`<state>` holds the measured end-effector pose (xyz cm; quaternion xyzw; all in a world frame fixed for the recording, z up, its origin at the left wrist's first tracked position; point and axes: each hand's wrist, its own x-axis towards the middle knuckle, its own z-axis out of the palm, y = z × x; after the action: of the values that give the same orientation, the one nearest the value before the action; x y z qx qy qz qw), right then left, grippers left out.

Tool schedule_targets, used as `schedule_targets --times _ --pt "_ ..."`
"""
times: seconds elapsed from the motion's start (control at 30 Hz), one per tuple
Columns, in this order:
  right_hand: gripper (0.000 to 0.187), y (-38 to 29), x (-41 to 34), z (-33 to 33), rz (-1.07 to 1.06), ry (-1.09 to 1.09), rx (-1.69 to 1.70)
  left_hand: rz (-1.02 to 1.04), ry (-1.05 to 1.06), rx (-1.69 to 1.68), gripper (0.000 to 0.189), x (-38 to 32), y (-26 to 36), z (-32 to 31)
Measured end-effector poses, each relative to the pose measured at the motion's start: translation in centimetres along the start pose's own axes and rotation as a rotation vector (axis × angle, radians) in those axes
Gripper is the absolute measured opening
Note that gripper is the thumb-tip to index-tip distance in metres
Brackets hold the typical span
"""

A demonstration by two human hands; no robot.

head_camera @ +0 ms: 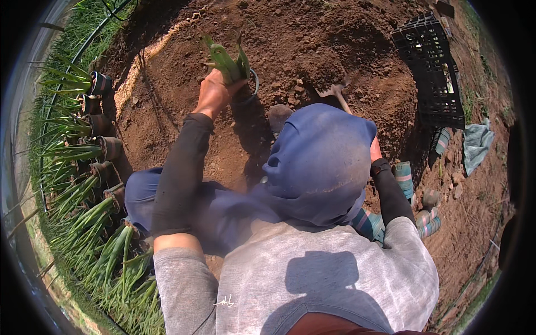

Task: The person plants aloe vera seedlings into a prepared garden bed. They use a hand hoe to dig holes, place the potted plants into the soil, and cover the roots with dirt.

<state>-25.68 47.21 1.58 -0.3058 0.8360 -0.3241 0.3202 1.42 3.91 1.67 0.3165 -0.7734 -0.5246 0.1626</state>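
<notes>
My left hand grips the base of a thick-leaved succulent, aloe-like plant. Just beneath that hand, the curved rim of a pot shows against the soil; whether the roots are inside it cannot be seen. My right hand is largely hidden behind my blue-trousered knee. A small shovel has its blade on the loose soil, and its handle runs behind the knee in line with the right hand, whose fingers are out of sight. A shoe toe pokes out beside the knee.
Potted long-leaved plants line the left side, beside grass and a black hose. Heaped brown soil spreads ahead. At right are a black plastic crate, a crumpled greenish bag and several stacked pots.
</notes>
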Motion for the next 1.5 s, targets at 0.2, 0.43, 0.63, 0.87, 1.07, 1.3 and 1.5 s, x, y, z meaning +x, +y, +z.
schedule_targets --times 0.2,0.43,0.63,0.87,1.07,1.3,1.5 --pt "0.05 -2.4 4.2 -2.1 -0.243 -0.133 0.066 0.075 0.0 0.153 0.033 -0.7 1.4 -0.1" --pt "0.053 -9.8 13.3 -3.4 -0.642 -0.254 -0.302 0.131 0.012 0.317 0.033 -0.8 2.3 -0.5" --pt "0.051 -17.6 18.8 -4.5 -0.878 -0.26 -0.796 0.205 0.028 0.401 0.034 -0.3 1.0 -0.7" --pt "0.049 -22.7 17.5 -6.9 -0.721 -0.545 -0.641 0.147 0.032 0.277 0.035 -0.2 1.1 -0.8" --pt "0.047 -26.3 11.0 -8.4 -0.522 -0.715 -0.675 0.118 0.08 0.29 0.033 -0.7 2.8 -1.1" --pt "0.044 -33.8 9.1 -6.1 -0.047 -0.866 -0.768 0.133 0.096 0.272 0.032 -0.3 2.5 -0.9" --pt "0.045 -31.5 9.9 -7.5 0.01 -0.879 -0.658 0.109 0.084 0.22 0.036 -0.1 1.2 -0.9"
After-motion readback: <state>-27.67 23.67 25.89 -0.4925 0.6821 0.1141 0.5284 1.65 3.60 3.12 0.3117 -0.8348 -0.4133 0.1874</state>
